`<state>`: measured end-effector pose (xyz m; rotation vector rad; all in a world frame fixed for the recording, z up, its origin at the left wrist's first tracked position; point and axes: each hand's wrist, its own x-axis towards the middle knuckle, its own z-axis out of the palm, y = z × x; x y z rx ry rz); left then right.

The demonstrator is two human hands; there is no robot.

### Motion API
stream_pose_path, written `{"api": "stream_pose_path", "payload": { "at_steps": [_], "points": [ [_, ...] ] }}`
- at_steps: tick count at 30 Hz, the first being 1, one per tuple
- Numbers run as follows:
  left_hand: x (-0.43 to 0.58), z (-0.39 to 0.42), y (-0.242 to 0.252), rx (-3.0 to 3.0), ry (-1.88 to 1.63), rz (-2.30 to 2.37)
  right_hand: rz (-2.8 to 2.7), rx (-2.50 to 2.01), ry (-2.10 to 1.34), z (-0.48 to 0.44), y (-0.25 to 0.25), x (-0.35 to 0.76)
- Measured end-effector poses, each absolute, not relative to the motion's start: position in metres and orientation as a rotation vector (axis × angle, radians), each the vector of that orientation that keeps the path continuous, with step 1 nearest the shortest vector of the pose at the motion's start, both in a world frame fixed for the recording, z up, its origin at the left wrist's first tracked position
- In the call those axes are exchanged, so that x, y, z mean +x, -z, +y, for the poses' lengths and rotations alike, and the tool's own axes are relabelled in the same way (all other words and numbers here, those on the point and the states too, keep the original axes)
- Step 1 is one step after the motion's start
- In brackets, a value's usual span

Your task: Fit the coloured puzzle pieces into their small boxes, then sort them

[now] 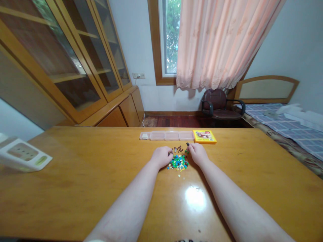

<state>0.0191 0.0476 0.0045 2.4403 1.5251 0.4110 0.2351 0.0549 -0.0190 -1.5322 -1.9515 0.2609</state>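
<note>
- Your left hand [163, 157] rests with fingers curled at the left edge of a pile of small coloured bricks [179, 162]; whether it grips a piece, you cannot tell from this angle.
- Your right hand [199, 153], on the pile's far right side, pinches a dark piece [187, 144] between thumb and finger.
- The bricks lie loose on the glossy wooden surface [106, 178], brown pieces [180, 150] just beyond them, the clear tray [172, 135] and yellow box [205, 136] farther off.
- Expect featherlight, stiff, probably plastic bricks, hardly fragile but apt to skid on the polish.
- Your best hold is likely a light fingertip pinch across opposite sides, one brick at a time, taken from the pile's rim.
</note>
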Motion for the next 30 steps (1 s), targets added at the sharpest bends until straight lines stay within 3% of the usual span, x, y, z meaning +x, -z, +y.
{"api": "stream_pose_path", "payload": {
  "at_steps": [8, 26, 30],
  "points": [
    [0.0182, 0.0467, -0.0064, 2.541, -0.426, 1.348, -2.167, -1.188, -0.361, 0.0534, 0.0156, 0.2315],
    [0.0189, 0.0475, -0.0069, 2.487, -0.393, 1.542, -2.213, -1.318, -0.334, 0.0535, 0.0157, 0.2297],
    [0.0197, 0.0465, -0.0069, 2.484, -0.421, 1.408, -2.216, -1.285, -0.329, 0.0525, 0.0145, 0.2301]
  ]
}}
